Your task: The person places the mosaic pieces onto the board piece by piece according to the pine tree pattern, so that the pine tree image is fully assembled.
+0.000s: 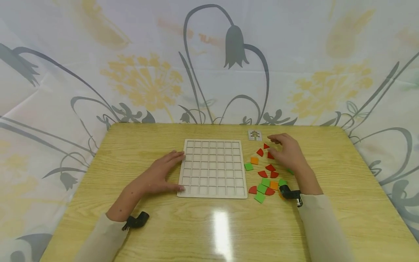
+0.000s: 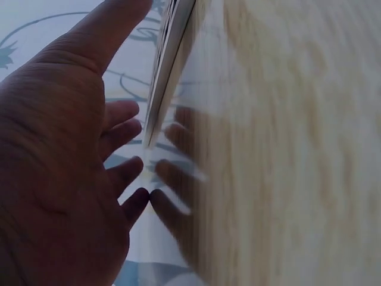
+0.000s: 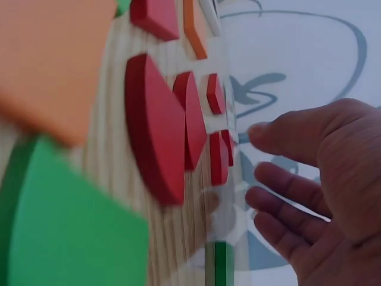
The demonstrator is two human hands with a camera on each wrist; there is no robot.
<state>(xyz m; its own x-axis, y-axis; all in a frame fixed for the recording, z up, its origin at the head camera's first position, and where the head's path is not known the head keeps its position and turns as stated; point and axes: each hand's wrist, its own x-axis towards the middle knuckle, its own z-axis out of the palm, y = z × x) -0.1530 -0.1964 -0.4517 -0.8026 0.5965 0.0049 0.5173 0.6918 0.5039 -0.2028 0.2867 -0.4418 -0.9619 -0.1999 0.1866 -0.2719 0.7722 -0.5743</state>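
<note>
A pale square grid board (image 1: 212, 169) with rows of square cells lies on the table. My left hand (image 1: 160, 176) rests along its left edge, fingers spread, thumb at the near left corner; the left wrist view shows the same hand (image 2: 65, 155) beside the board's edge (image 2: 169, 65). My right hand (image 1: 288, 151) hovers over the far end of the scattered pieces, fingers loosely bent. In the right wrist view nothing shows between the thumb and fingers of that hand (image 3: 321, 196). Red quarter-round pieces (image 3: 155, 131) lie below and beside it.
A small card with a tree-like pattern (image 1: 254, 135) lies beyond the board's far right corner. Several green squares (image 1: 260, 197), orange squares (image 1: 254, 160) and red pieces (image 1: 252, 190) are strewn right of the board. A flower-patterned cloth (image 1: 209, 72) hangs behind the wooden table (image 1: 176, 229).
</note>
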